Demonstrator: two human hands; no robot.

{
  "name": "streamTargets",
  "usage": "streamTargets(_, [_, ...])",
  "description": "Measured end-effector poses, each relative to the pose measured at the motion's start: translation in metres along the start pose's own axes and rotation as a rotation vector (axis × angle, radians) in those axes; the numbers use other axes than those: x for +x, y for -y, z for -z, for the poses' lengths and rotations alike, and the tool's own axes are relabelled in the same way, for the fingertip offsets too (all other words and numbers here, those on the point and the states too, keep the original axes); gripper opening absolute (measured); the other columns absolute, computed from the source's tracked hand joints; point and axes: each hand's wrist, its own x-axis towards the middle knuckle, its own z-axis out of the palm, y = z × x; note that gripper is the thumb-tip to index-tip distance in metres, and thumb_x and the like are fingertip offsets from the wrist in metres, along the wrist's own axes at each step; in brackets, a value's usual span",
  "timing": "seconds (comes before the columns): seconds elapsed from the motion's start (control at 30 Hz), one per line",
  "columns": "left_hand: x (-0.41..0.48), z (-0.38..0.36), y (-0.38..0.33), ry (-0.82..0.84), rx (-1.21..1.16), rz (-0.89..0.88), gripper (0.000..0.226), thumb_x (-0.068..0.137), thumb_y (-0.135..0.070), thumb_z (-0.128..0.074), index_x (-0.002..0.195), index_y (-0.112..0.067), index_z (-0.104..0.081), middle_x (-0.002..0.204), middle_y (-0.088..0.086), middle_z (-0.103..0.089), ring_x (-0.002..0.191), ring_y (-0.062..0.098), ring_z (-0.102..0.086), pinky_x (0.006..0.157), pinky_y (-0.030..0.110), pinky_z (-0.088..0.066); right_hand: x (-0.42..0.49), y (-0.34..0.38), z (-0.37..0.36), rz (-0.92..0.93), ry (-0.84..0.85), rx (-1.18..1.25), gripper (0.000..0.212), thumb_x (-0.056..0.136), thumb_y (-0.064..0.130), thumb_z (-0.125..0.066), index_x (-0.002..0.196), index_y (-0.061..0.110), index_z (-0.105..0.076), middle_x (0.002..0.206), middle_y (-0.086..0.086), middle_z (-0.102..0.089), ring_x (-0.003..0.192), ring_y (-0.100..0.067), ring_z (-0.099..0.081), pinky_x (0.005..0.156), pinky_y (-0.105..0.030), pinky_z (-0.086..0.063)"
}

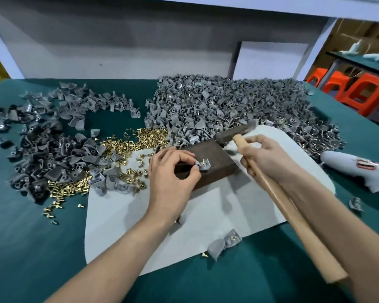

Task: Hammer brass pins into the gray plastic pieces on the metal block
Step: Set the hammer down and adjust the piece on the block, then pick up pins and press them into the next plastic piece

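Head view: the left hand (171, 171) pinches 1 small gray plastic piece (202, 166) steady on the dark rectangular metal block (219, 156), with a short brass pin (204, 160) standing upright in it. The right hand (265, 156) grips the wooden-handled hammer (276, 193), its head poised past the block's far edge. This looks like the striking step, and the next move calls for a square tap clear of the fingertips.

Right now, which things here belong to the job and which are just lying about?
In use: gray plastic piece, pinched by the left hand, on the metal block; the brass pin standing in it; hammer in the right hand; loose pins and gray pieces as stock.
Lying about: pale handheld tool at the right; orange stools behind.
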Motion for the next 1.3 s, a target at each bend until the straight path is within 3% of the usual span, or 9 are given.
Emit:
streamTargets(0.07, [0.001,-0.001,-0.001,0.005,0.002,0.002,0.014,0.081,-0.018,-0.071,0.082,-0.03,-0.063,0.098,-0.029,-0.058,0.121,0.011,-0.039,0.108,0.047,-0.031,0.009,-0.013,0.002,-0.015,-0.087,-0.119,0.02,0.09,0.016,-0.061,0.108,0.008,-0.057,0.062,-0.01,-0.06,0.044,-0.014,-0.053,0.05,-0.027,-0.044])
streamTargets(0.17, [0.001,-0.001,0.0,0.012,0.013,-0.008,0.011,0.081,-0.019,-0.07,0.083,-0.028,-0.064,0.098,-0.029,-0.058,0.121,0.01,-0.039,0.109,0.046,-0.03,0.009,-0.012,0.007,0.208,-0.266,-0.68,0.023,0.087,0.029,-0.066,0.105,0.014,-0.07,0.094,-0.009,-0.065,0.084,-0.024,-0.059,0.074,-0.029,-0.041])
streamTargets(0.23, [0.002,-0.002,0.0,0.01,0.011,-0.02,0.009,0.081,-0.018,-0.071,0.082,-0.025,-0.065,0.097,-0.028,-0.059,0.12,0.011,-0.039,0.108,0.046,-0.03,-0.003,0.001,0.001,0.477,-0.299,-0.668,0.021,0.086,0.022,-0.069,0.106,0.016,-0.072,0.099,-0.004,-0.058,0.082,-0.015,-0.058,0.079,-0.017,-0.041])
streamTargets(0.33, [0.004,-0.002,-0.001,-0.001,-0.007,-0.035,0.01,0.079,-0.014,-0.071,0.081,-0.022,-0.065,0.095,-0.027,-0.058,0.118,0.014,-0.04,0.106,0.045,-0.032,-0.022,0.021,-0.019,0.654,-0.044,-0.54,0.021,0.081,0.013,-0.074,0.101,0.017,-0.074,0.083,0.004,-0.061,0.069,0.0,-0.054,0.067,-0.005,-0.037])
streamTargets(0.57, [0.0,-0.002,0.001,0.002,-0.077,-0.033,0.009,0.08,-0.017,-0.071,0.081,-0.024,-0.064,0.096,-0.019,-0.064,0.117,0.014,-0.041,0.103,0.047,-0.033,-0.025,0.018,-0.038,0.547,0.115,-0.441,0.013,0.079,0.003,-0.074,0.078,0.016,-0.074,0.071,0.0,-0.072,0.067,-0.019,-0.068,0.071,-0.033,-0.057])
streamTargets(0.7, [-0.001,0.0,0.001,0.022,-0.127,0.016,0.007,0.083,-0.023,-0.068,0.085,-0.029,-0.064,0.097,-0.012,-0.062,0.116,0.016,-0.045,0.1,0.046,-0.039,-0.027,0.015,-0.039,0.519,0.154,-0.313,0.016,0.077,0.005,-0.075,0.072,0.02,-0.072,0.063,0.003,-0.071,0.057,-0.011,-0.065,0.059,-0.02,-0.056])
streamTargets(0.9, [-0.003,0.001,-0.002,0.028,-0.105,-0.04,0.004,0.084,-0.027,-0.066,0.087,-0.026,-0.065,0.088,-0.021,-0.059,0.103,0.003,-0.047,0.102,0.049,-0.035,-0.027,0.013,-0.036,0.47,0.201,-0.202,0.01,0.076,0.005,-0.074,0.071,0.013,-0.071,0.069,-0.008,-0.071,0.068,-0.029,-0.066,0.07,-0.038,-0.054])
streamTargets(1.03, [-0.004,0.0,-0.002,0.024,-0.098,-0.067,0.004,0.082,-0.031,-0.063,0.085,-0.028,-0.063,0.083,-0.026,-0.056,0.095,-0.011,-0.043,0.105,0.054,-0.032,-0.027,0.013,-0.035,0.471,0.266,-0.187,0.011,0.077,0.004,-0.072,0.071,0.012,-0.07,0.069,-0.006,-0.07,0.062,-0.016,-0.062,0.064,-0.025,-0.05])
streamTargets(1.3, [-0.002,0.0,0.001,0.051,-0.123,-0.067,0.008,0.083,-0.027,-0.062,0.09,-0.026,-0.066,0.085,-0.027,-0.056,0.101,-0.004,-0.044,0.107,0.053,-0.031,-0.019,0.019,-0.033,0.416,0.34,-0.224,0.017,0.08,0.001,-0.068,0.069,0.014,-0.069,0.053,0.005,-0.062,0.046,0.0,-0.049,0.049,-0.007,-0.037])
